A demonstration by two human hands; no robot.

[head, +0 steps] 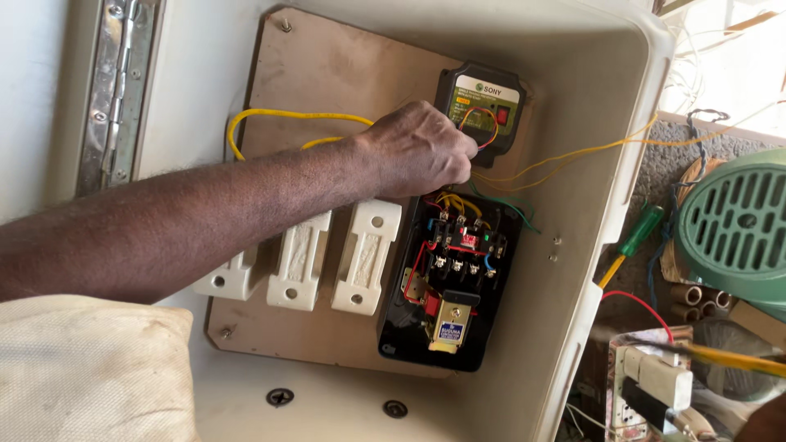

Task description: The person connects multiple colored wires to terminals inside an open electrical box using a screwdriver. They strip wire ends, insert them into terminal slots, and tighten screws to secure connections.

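One hand (422, 151) — the left — is reaching into the cream box (606, 188), its fingers (460, 168) clenched on yellow wires (286, 115) just above the open black switch unit (450, 278). The right hand is hardly showing, so its state I cannot tell. Risk, as judged: tugging could be pulling a wire off its terminal. Counted: three white fuse blocks (301, 260), one small black meter (483, 106), one green screwdriver (634, 237).

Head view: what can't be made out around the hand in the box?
- Fingers of the left hand: curled under, hidden by its own back; any grip on the wires unclear.
- Black starter unit: top edge covered by the hand.
- Right hand: cut off at the corner.
- White fuse holders: tops behind the forearm.
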